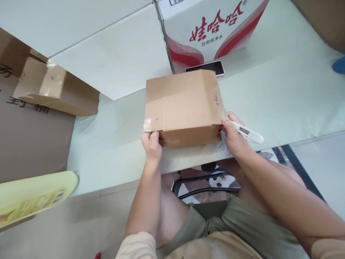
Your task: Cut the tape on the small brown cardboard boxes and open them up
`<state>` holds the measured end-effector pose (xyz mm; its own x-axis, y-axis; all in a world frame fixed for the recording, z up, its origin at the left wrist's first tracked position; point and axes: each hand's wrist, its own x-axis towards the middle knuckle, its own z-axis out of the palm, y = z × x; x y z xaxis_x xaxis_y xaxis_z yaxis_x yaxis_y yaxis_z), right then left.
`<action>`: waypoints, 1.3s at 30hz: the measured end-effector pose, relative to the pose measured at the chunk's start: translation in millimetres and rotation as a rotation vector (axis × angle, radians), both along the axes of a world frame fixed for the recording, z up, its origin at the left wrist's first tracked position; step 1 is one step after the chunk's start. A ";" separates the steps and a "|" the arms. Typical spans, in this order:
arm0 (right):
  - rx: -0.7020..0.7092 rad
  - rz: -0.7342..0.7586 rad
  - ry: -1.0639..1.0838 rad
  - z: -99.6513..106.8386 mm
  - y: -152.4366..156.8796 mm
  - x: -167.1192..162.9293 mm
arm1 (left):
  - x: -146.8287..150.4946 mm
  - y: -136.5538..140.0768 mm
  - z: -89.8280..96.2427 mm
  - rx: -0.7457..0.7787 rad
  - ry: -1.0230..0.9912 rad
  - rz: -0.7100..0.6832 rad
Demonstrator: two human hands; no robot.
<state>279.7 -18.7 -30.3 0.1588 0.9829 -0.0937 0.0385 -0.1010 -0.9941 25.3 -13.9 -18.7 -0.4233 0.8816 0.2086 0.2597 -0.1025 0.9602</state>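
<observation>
A brown cardboard box (pixel 183 102) lies in front of me on the pale green tabletop, with clear tape at its left corner and along its right edge. My left hand (pixel 152 144) is closed on the near left corner of the box, fingers pinching the cardboard there. At the near right corner, my right hand (pixel 234 136) grips the box's edge. A white utility knife (pixel 249 134) with a grey slider is also in that hand, its handle sticking out to the right; the blade end is hidden by my fingers.
Behind the box lie a phone (pixel 215 67) and a white and red water carton (pixel 212 32). A white panel (pixel 118 57) stands at back left. Further left are a taped cardboard box (pixel 54 84) and a larger carton (pixel 35 140). A yellow bottle-like container (pixel 37 196) is at lower left.
</observation>
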 end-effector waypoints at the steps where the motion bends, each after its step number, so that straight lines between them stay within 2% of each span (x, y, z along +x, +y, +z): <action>1: 0.010 -0.004 -0.024 0.0 0.4 1.0 | -0.5 0.1 -0.7 -0.015 -0.006 -0.001; 9: 0.061 -0.115 -0.027 -9.4 6.4 7.0 | -5.7 -6.6 -9.0 0.075 -0.090 -0.092; 15: 0.028 -0.158 -0.024 -2.1 5.2 3.4 | -10.8 -7.1 -12.8 0.121 -0.154 -0.065; 21: -0.083 -0.314 0.216 1.6 9.7 -5.4 | -9.3 2.4 -8.5 0.114 -0.221 -0.063; 23: -0.101 -0.263 0.142 2.7 9.7 -4.3 | -8.2 3.9 -7.0 0.077 -0.269 -0.082; 27: -0.003 -0.195 -0.163 5.7 7.0 0.6 | -7.7 0.9 -5.4 0.033 -0.291 -0.116; 30: -0.027 -0.250 -0.153 6.7 6.6 0.3 | -7.8 -1.4 -5.3 0.023 -0.249 -0.133; 32: -0.052 -0.286 -0.133 7.6 6.8 -1.5 | -8.4 -0.8 -5.5 0.029 -0.189 -0.098; 36: -0.006 -0.342 -0.187 13.3 4.4 -4.5 | -13.9 5.6 -8.2 0.093 -0.078 0.140; 39: 0.055 -0.339 -0.227 18.5 0.3 -5.2 | -21.6 11.3 -16.0 0.074 -0.118 0.163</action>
<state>274.5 -18.5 -11.8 0.4848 0.8740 0.0324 0.2311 -0.0923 -0.9685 3.7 -2.6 -34.6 -0.5843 0.7836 0.2108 0.1646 -0.1399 0.9764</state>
